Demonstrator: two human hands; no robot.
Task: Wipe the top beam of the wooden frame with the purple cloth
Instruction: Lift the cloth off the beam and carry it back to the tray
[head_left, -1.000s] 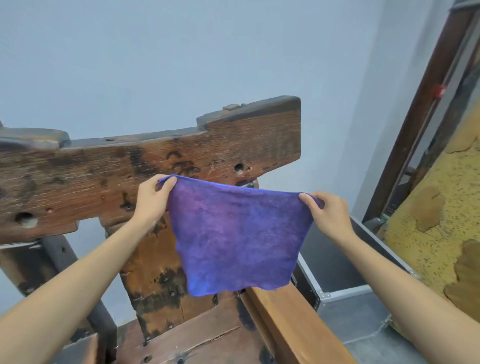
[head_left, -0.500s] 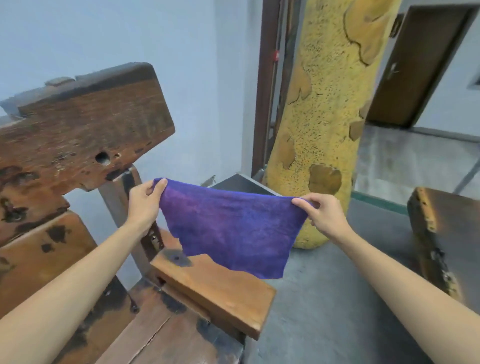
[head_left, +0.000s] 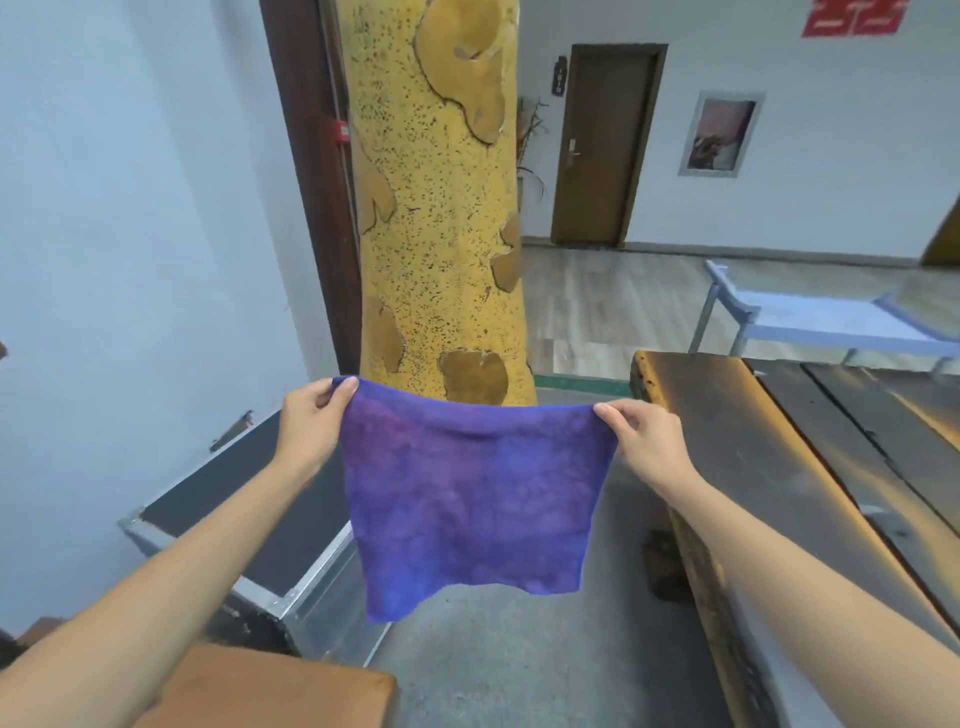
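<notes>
"Where is there room to move?"

"Straight ahead and low down, over the gray floor (head_left: 519, 665). The purple cloth (head_left: 467, 493) hangs in the air there and touches nothing."

"What's in the way?"

"A big yellow trunk (head_left: 436, 208) stands just behind the cloth. A metal-edged case (head_left: 291, 587) is on the left. A dark wooden surface (head_left: 769, 467) is on the right. A brown wooden block (head_left: 270, 686) sits near the bottom left."
</notes>
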